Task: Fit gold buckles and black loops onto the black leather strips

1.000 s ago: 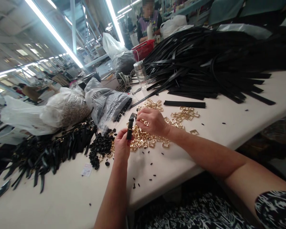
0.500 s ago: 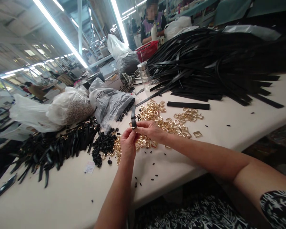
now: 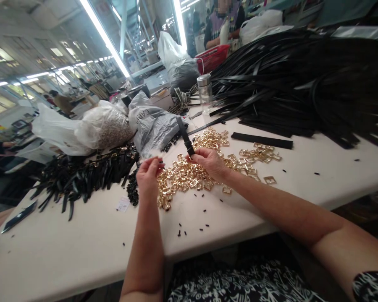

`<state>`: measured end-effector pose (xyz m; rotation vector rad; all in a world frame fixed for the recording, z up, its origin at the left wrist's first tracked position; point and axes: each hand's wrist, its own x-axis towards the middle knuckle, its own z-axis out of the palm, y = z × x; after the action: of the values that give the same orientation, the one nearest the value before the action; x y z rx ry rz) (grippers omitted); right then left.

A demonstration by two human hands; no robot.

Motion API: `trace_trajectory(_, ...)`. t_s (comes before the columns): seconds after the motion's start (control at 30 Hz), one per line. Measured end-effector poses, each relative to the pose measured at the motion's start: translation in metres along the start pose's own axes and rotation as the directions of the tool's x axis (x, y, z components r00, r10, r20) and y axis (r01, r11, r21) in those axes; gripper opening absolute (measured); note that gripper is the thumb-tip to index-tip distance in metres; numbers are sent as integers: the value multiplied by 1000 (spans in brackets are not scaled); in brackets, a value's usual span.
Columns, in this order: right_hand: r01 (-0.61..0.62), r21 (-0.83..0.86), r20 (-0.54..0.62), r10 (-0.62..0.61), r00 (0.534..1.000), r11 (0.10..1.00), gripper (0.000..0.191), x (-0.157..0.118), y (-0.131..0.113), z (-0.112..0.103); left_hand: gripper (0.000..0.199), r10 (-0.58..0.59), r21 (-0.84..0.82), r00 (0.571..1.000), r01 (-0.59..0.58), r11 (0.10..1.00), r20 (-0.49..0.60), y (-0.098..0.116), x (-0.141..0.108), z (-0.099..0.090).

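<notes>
Above the pile of gold buckles (image 3: 185, 174), my right hand (image 3: 210, 162) pinches the end of a black belt strap (image 3: 184, 134), which stands up and away from the fingers. A black loop sits around this strap just above my grip. My left hand (image 3: 148, 170) is apart from it, over the left edge of the buckles and beside a heap of small black loops (image 3: 132, 188). Its thumb and fingers are pressed together, with a tiny dark bit at the tips that I cannot make out.
A large heap of black straps (image 3: 286, 84) covers the back right, with a glass bottle (image 3: 205, 96) beside it. Buckled straps (image 3: 88, 176) lie left, before plastic bags (image 3: 103, 130). A phone (image 3: 19, 217) rests far left. A person (image 3: 225, 25) sits opposite.
My left hand has let go of the strap and moved left, towards the black loops. The right hand still holds the strap, now tilted to the left. The view has shifted a little.
</notes>
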<state>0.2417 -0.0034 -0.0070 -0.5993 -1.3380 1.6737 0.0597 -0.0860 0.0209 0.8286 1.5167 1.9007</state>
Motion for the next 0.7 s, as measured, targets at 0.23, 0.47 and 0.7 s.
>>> trace_trajectory(0.23, -37, -170, 186, 69, 980, 985, 21, -9, -14, 4, 25, 52, 389, 998, -59, 919, 30, 35, -5, -92)
trace_trajectory(0.47, 67, -338, 249, 21, 968, 939, 14, -11, -15, 4, 17, -103, 851, 938, -250, 462, 332, 3, -38, -140)
trace_trajectory(0.7, 18, -353, 265, 81, 961, 935, 14, -11, -7, 7, 10, -67, 862, 882, -437, 257, 467, -8, -35, -130)
